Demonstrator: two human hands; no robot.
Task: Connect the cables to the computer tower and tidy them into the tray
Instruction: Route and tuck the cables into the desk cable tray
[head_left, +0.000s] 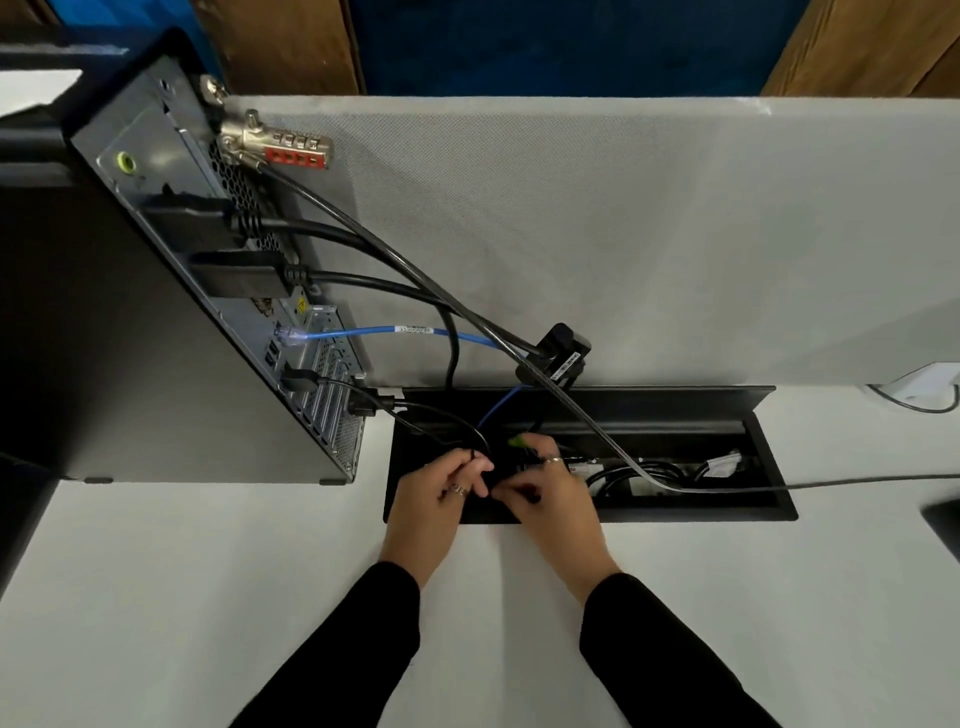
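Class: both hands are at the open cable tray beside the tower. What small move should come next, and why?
Probably push the gathered black cable down into the tray. The left hand and right hand pinch it over the tray's left end, while the blue cable and thick black cables already sit plugged into the tower.

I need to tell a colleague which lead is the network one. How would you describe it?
Start at the computer tower standing on the left. Low on its rear panel, the blue cable runs right, then down into the tray. Every neighbouring cable is black.
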